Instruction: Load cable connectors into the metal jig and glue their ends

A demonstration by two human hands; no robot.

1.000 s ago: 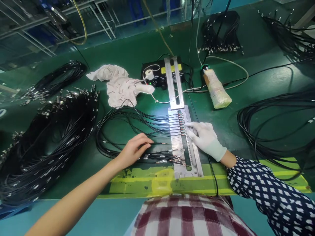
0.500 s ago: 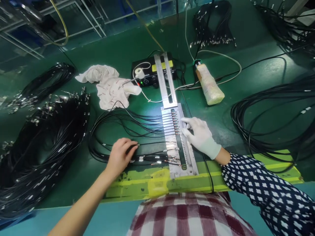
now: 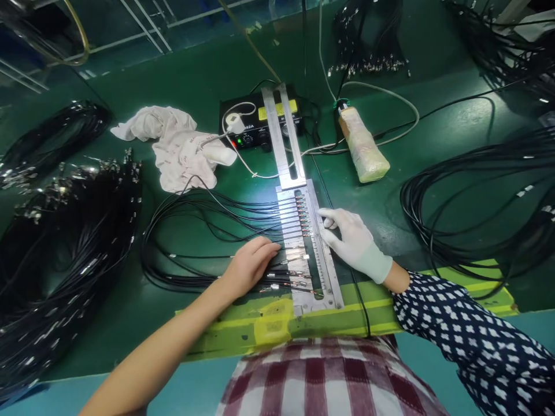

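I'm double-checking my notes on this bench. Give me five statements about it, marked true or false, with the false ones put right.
1. The right hand wears a white glove. True.
2. Both hands are gloved. False: the left hand is bare.
3. The white cloth lies to the left of the black control box. True.
4. The right hand is at the right-hand edge of the metal fixture. True.
5. The row of wires set in the fixture comes in from its right side. False: those black cables come in from its left.
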